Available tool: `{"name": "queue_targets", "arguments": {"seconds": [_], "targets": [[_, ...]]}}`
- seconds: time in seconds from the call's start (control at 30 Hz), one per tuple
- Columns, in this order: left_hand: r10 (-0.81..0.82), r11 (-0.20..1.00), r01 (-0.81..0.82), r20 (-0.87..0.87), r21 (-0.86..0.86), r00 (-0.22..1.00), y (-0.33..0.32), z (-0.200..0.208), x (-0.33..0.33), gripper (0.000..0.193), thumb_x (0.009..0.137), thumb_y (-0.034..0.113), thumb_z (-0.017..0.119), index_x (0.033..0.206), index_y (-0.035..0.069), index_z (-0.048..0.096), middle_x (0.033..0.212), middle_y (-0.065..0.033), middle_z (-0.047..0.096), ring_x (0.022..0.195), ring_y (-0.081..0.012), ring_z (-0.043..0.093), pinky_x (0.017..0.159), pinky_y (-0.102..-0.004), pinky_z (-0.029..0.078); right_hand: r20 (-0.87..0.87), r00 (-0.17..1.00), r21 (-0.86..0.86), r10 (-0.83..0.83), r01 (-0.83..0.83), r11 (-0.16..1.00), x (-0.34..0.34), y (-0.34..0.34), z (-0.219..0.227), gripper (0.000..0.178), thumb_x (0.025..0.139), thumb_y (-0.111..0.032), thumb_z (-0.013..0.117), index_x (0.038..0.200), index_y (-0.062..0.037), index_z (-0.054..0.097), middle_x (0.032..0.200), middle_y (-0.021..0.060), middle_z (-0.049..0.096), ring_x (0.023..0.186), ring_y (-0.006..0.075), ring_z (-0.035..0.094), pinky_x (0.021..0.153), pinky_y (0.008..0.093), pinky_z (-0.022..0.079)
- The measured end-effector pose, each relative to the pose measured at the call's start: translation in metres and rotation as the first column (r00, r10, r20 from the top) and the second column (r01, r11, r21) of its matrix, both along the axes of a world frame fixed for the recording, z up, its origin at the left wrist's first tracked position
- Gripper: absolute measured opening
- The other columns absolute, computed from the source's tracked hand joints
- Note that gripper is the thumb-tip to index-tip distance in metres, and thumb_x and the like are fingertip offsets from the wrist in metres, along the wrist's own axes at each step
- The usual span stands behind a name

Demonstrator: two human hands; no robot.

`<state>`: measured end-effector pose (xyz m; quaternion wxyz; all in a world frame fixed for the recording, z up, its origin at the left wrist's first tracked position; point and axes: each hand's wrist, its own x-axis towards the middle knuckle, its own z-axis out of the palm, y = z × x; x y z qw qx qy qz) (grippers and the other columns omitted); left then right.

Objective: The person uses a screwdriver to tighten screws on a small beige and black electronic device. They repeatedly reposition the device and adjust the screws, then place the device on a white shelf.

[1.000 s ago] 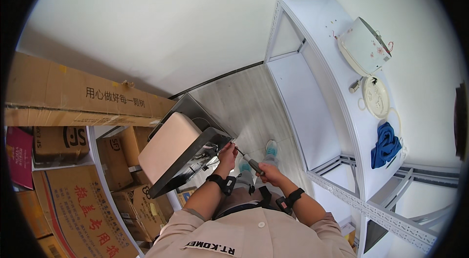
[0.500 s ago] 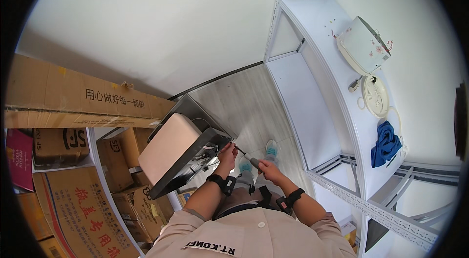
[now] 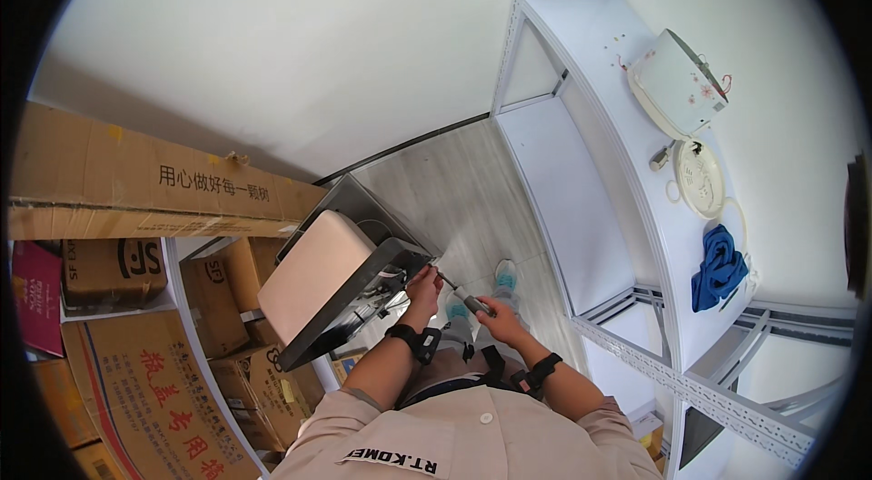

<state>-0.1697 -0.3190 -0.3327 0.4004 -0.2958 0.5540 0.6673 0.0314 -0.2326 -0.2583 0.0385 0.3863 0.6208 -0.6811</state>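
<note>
In my right hand (image 3: 501, 323) is a screwdriver (image 3: 474, 304) with a grey handle. The fingers are closed round the handle's end, and its thin shaft points up and left toward my left hand (image 3: 424, 289). That hand has its fingers drawn together at the corner of a dark-framed appliance (image 3: 350, 321), close to the screwdriver's tip. What they pinch is too small to make out. A smooth pinkish-beige block (image 3: 313, 276) forms the appliance's left side; wires and small metal parts show in its near side.
Cardboard boxes (image 3: 150, 389) fill the shelving on the left, with a long carton (image 3: 163, 176) above. Along the right, a white shelf (image 3: 627, 108) bears a flowered white housing (image 3: 679, 85), a round cream cover (image 3: 698, 180) and a blue cloth (image 3: 718, 269).
The fingers of my right hand have shifted slightly on the screwdriver's handle, showing more of it. My left hand and the appliance stay in place.
</note>
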Motion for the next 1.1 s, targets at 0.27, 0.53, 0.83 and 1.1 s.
{"name": "queue_targets", "arguments": {"seconds": [0.27,0.53,0.83,1.1], "targets": [[-0.430,0.900,0.432,0.044,-0.058,0.902,-0.003,0.012,0.005,0.022,0.085,0.019,0.071,0.101,0.009,0.062,0.090,-0.0015,0.064,0.077,-0.0133,0.062,0.067,-0.0274,0.055,0.019,1.000,0.011,-0.004,0.003,1.000,-0.003,-0.001,-0.008,0.047,0.079,-0.016,0.070,0.123,-0.0120,0.054,0.085,0.0053,0.057,0.075,0.0163,0.053,0.070,0.0317,0.045],[-0.562,0.818,0.567,0.080,-0.094,0.824,-0.001,0.030,0.019,0.020,0.084,0.021,0.072,0.097,0.010,0.062,0.089,-0.0011,0.062,0.080,-0.0152,0.062,0.069,-0.0306,0.055,0.073,0.997,0.305,-0.012,-0.011,0.952,-0.003,-0.014,-0.030,0.060,0.068,-0.016,0.079,0.118,-0.0061,0.046,0.089,0.0118,0.056,0.083,0.0242,0.056,0.075,0.0354,0.046],[-0.536,0.837,0.503,-0.135,-0.215,0.834,-0.006,0.005,0.033,0.024,0.086,0.018,0.068,0.103,0.003,0.062,0.091,-0.0049,0.065,0.080,-0.0166,0.064,0.070,-0.0306,0.056,0.215,0.977,-0.471,-0.001,0.105,0.876,0.001,0.000,-0.035,0.037,0.086,-0.030,0.064,0.107,0.0005,0.062,0.104,0.0146,0.064,0.083,0.0203,0.057,0.074,0.0339,0.047],[-0.804,0.565,0.759,-0.009,-0.322,0.594,-0.003,0.041,0.043,0.034,0.083,0.030,0.072,0.089,-0.002,0.063,0.085,-0.0089,0.066,0.073,-0.0179,0.065,0.067,-0.0280,0.057,0.033,0.999,0.098,0.003,-0.007,0.995,0.000,-0.013,-0.033,0.048,0.076,-0.021,0.076,0.114,-0.0043,0.052,0.092,0.0081,0.058,0.084,0.0185,0.056,0.074,0.0319,0.046]]}}
